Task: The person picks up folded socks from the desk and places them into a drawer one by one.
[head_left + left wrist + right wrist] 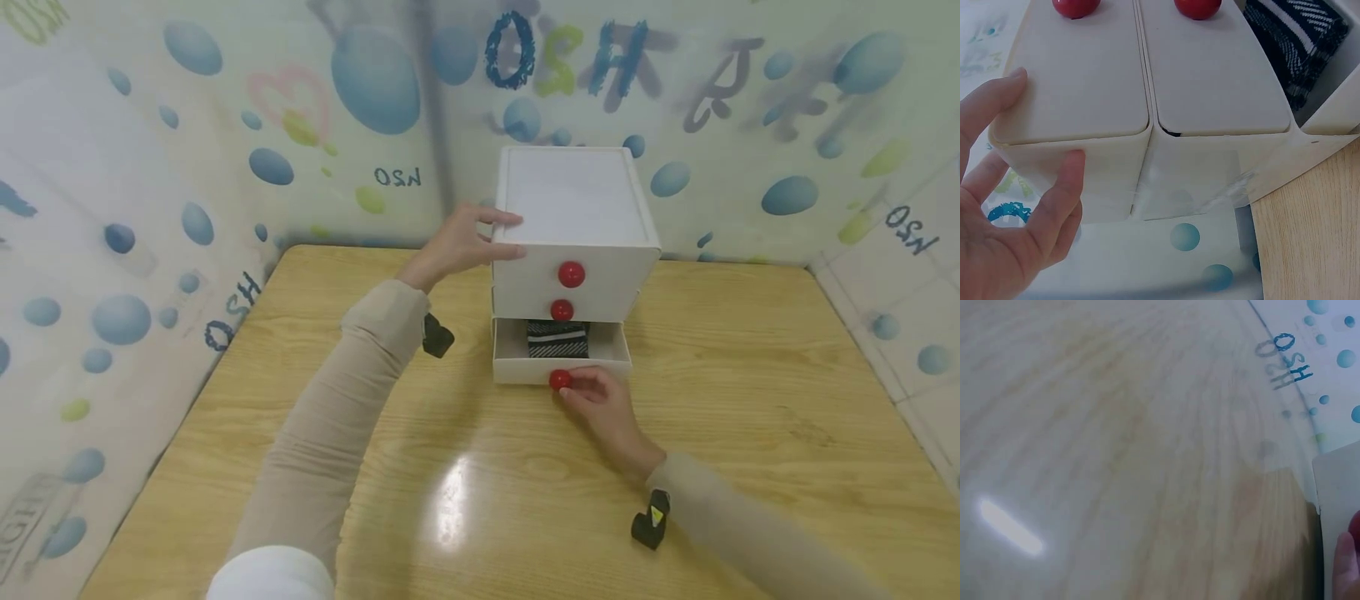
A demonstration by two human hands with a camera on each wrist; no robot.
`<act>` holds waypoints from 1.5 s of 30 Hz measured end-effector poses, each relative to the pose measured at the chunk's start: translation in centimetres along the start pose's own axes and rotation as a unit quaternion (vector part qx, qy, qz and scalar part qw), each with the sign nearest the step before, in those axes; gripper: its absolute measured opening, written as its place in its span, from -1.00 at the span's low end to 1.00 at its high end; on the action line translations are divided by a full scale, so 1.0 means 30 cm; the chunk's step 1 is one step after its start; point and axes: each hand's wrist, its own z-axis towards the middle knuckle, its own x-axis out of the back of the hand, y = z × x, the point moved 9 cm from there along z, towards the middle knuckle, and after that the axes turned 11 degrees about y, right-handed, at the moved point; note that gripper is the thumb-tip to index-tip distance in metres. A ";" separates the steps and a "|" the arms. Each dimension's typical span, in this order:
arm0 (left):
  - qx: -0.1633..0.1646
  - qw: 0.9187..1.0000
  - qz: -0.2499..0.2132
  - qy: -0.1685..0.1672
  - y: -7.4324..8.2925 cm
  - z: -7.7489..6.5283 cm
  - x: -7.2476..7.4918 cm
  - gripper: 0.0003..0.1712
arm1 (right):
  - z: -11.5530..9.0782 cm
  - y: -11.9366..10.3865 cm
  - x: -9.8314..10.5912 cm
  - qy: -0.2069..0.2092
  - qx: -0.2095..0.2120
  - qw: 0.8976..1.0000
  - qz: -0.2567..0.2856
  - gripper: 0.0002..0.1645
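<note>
A white three-drawer cabinet [573,196] stands on the wooden table, each drawer fitted with a round red knob. My left hand [467,242] grips its upper left front corner; in the left wrist view that hand [1007,231] has digits on different faces of the corner. The bottom drawer [517,372] is pulled out, and a folded black cloth [557,340] with white stripes lies inside. My right hand [609,410] pinches the bottom drawer's red knob [559,380] between thumb and fingers. Only a bit of this hand [1344,565] shows at the right wrist view's edge.
The wooden table [750,400] extends on both sides of the cabinet and in front of it. Behind it rises a wall covering [300,200] printed with blue and green dots and letters. Similar covering flanks the table at left and right.
</note>
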 end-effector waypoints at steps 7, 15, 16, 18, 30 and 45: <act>-0.002 1.000 -0.005 -0.004 0.004 0.002 0.000 -0.39 | 0.052 -0.011 -0.008 0.010 -0.008 1.000 -0.010 -0.62; 0.012 1.000 -0.004 -0.009 -0.004 0.002 0.003 -0.39 | 0.101 -0.036 -0.022 0.016 0.009 1.000 -0.015 -0.62; 0.012 1.000 -0.004 -0.008 -0.004 0.001 0.003 -0.39 | 0.108 -0.038 -0.024 0.017 0.011 1.000 -0.018 -0.62; 0.011 1.000 -0.004 -0.006 -0.003 0.001 0.004 -0.40 | 0.119 -0.038 -0.027 0.019 0.009 1.000 -0.024 -0.61; 0.010 1.000 -0.008 -0.003 -0.004 0.002 0.003 -0.40 | 0.171 -0.037 -0.036 0.031 0.013 0.997 -0.063 -0.63; -0.003 1.000 -0.005 -0.001 0.001 0.001 0.003 -0.40 | 0.185 -0.034 -0.039 0.032 0.003 0.997 -0.067 -0.61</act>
